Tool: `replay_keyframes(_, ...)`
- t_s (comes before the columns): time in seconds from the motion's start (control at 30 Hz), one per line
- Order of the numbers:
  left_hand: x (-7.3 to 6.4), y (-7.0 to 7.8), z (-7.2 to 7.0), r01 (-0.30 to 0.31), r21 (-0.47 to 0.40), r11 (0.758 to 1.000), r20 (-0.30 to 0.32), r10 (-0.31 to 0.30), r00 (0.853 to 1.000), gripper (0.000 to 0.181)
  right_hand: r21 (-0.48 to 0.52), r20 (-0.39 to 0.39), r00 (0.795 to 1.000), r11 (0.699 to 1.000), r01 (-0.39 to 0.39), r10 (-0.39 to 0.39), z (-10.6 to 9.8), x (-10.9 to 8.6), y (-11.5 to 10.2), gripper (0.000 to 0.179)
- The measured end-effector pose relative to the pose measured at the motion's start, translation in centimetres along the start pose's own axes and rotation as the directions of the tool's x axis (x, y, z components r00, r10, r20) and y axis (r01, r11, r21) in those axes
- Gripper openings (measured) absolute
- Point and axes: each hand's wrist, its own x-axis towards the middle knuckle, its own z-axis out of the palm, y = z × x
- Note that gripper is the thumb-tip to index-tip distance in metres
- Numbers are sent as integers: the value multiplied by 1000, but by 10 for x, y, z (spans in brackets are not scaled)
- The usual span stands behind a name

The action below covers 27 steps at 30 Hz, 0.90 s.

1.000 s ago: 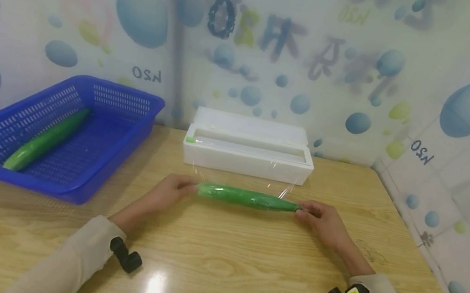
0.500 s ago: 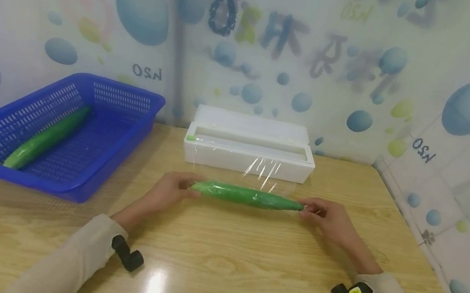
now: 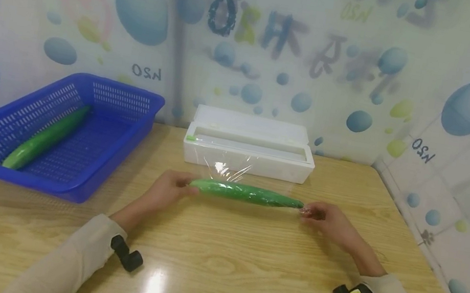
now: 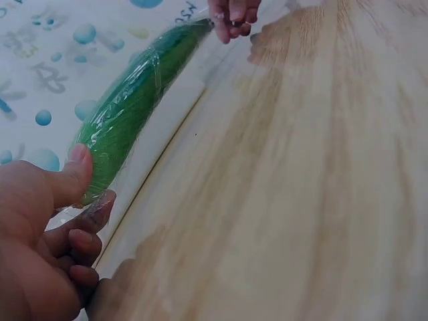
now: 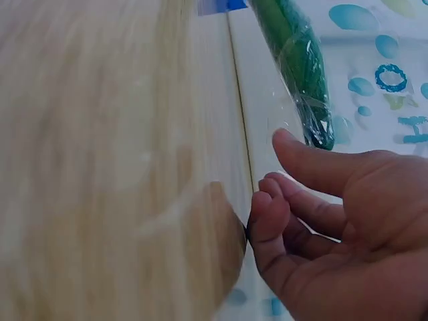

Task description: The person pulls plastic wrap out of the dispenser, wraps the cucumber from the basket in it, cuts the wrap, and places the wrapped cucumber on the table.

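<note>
A green cucumber (image 3: 250, 194) wrapped in clear cling film (image 3: 231, 169) is held level over the table. My left hand (image 3: 169, 190) pinches its paler left end between thumb and fingers, film included. At the darker right tip my right hand (image 3: 329, 224) has curled fingers at the crinkled loose film, just beyond the cucumber. In the right wrist view a gap shows between thumb (image 5: 314, 157) and fingertips; the clear film there is hard to make out. From the cucumber the film stretches back to a white cling film box (image 3: 247, 161) with its lid up.
A blue plastic basket (image 3: 83, 191) stands on the left, with a second cucumber (image 3: 47, 138) lying inside. The wooden table (image 3: 217, 278) meets a patterned wall at the back and right. A green slider (image 3: 191, 137) sits at the box's left end.
My right hand has shifted slightly right, from the cucumber's tip to the film beyond it. The cucumber has turned a little and the film's glints have moved left. My left hand keeps its grip.
</note>
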Motion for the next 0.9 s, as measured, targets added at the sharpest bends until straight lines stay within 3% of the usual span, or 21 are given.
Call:
replay_keyframes(0.13, 0, 0, 0, 13, -24, 1000, 5, -13, 1000, 32, 88, 32, 998, 994, -60, 57, 5, 0, -3, 24)
replay_keyframes(0.37, 0, -1, 0, 38, -74, 997, 7, -37, 999, 31, 193, -45, 973, 958, -214, 226, 15, 1, -6, 29)
replay_keyframes(0.47, 0, -2, 1, 47, -95, 994, 4, -46, 999, 32, 221, -50, 963, 944, -246, 263, 18, 2, -4, 31)
replay_keyframes(0.7, -1, -1, -1, 48, -76, 996, -11, -49, 999, 34, 147, 9, 980, 970, -196, 196, 11, 0, -2, 24)
replay_keyframes(0.9, 0, -2, -1, 68, -59, 996, 12, -67, 998, 36, 78, 19, 987, 984, -162, 161, 5, -1, -3, 16)
